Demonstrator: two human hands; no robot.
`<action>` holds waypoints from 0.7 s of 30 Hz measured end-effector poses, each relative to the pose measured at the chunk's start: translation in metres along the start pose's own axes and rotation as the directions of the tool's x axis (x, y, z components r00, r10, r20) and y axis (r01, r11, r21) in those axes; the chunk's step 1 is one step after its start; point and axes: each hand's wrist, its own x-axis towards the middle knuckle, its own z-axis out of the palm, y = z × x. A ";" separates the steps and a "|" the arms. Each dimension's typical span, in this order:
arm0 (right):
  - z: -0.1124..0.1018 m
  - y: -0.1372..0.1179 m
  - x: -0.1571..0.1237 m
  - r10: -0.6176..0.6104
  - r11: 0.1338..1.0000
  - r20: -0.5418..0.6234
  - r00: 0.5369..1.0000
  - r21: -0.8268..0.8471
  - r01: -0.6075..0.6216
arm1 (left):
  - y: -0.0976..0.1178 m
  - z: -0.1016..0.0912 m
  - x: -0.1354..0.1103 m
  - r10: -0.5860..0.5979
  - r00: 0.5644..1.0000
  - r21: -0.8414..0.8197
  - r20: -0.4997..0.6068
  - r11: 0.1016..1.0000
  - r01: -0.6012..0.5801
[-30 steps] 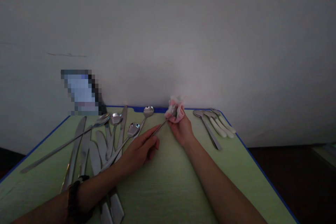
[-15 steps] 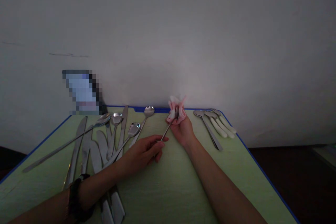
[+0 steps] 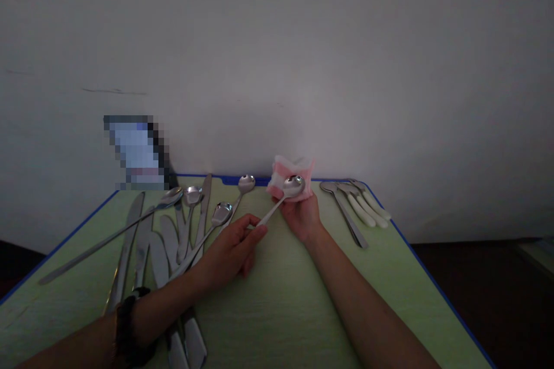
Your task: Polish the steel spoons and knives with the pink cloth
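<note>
My left hand pinches the handle of a shiny metal spoon, its bowl raised up and to the right. Behind that bowl, a pink-and-white cloth lies spread over my right hand. The cloth hides most of the right fingers, which hold it from below. Whether the bowl touches the cloth, I cannot tell. Close to my left forearm lie a square-bowled spoon and several table knives. A round-bowled spoon rests further back.
On the table's right side lie a spoon and several white-handled forks. A long-handled spoon crosses the knives at left. A blurred-out phone-like device leans on the wall. Blue edging borders the green table.
The cloth, folded around the spoon's bowl before, has opened out flat. The bowl now shows in front of it, turned face up. The other cutlery stays put.
</note>
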 end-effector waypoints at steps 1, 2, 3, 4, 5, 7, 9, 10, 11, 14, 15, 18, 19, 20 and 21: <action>0.000 0.000 0.000 0.001 1.000 -0.007 1.000 -0.001 -0.001 | 0.000 0.000 0.000 0.006 1.000 -0.003 -0.003 1.000 -0.006; 0.000 0.000 -0.001 -0.001 1.000 -0.014 1.000 -0.004 0.001 | 0.000 0.000 -0.001 0.009 1.000 -0.006 -0.007 1.000 -0.009; 0.001 0.000 -0.001 -0.003 1.000 -0.019 1.000 -0.008 0.003 | 0.001 0.000 -0.001 0.008 1.000 -0.009 -0.011 1.000 -0.009; 0.001 0.000 -0.002 -0.006 1.000 -0.022 1.000 -0.010 0.006 | 0.002 0.000 -0.001 0.005 1.000 -0.013 -0.016 1.000 -0.005; 0.001 0.000 -0.002 -0.010 1.000 -0.023 1.000 -0.009 0.010 | 0.002 0.000 -0.001 0.001 1.000 -0.020 -0.023 1.000 -0.001; 0.002 -0.001 -0.003 -0.013 1.000 -0.019 1.000 0.002 0.013 | 0.004 0.000 -0.001 0.001 0.999 -0.046 -0.052 0.999 -0.003; 0.001 -0.001 -0.003 -0.012 1.000 -0.004 1.000 0.024 0.012 | 0.005 0.000 0.000 0.008 0.996 -0.085 -0.094 0.996 -0.016; 0.001 -0.001 -0.003 -0.011 0.999 0.007 1.000 0.034 0.011 | 0.006 0.000 0.000 0.011 0.993 -0.106 -0.118 0.994 -0.024; 0.000 -0.001 -0.003 -0.007 0.999 0.018 1.000 0.038 0.007 | 0.006 0.000 0.001 0.014 0.990 -0.126 -0.139 0.991 -0.032; -0.002 -0.001 -0.003 0.008 1.000 0.044 0.999 0.020 -0.009 | 0.006 0.000 0.002 0.021 0.984 -0.161 -0.179 0.986 -0.050; -0.003 -0.001 -0.003 0.018 1.000 0.047 0.999 0.003 -0.018 | 0.006 0.000 0.002 0.025 0.982 -0.163 -0.187 0.985 -0.056; -0.004 0.001 -0.002 0.032 0.998 0.043 0.999 -0.055 -0.029 | 0.005 0.001 0.003 0.016 0.982 -0.163 -0.190 0.985 -0.047; -0.003 0.002 -0.001 0.035 0.996 0.043 0.998 -0.080 -0.031 | 0.005 0.001 0.003 0.004 0.984 -0.159 -0.177 0.987 -0.033; -0.003 0.004 -0.001 0.034 0.994 0.047 0.998 -0.106 -0.029 | 0.005 0.001 0.003 -0.007 0.988 -0.145 -0.154 0.989 -0.016; -0.002 0.005 -0.001 0.027 0.991 0.055 0.998 -0.133 -0.020 | 0.004 0.002 0.003 -0.010 0.992 -0.111 -0.123 0.994 -0.004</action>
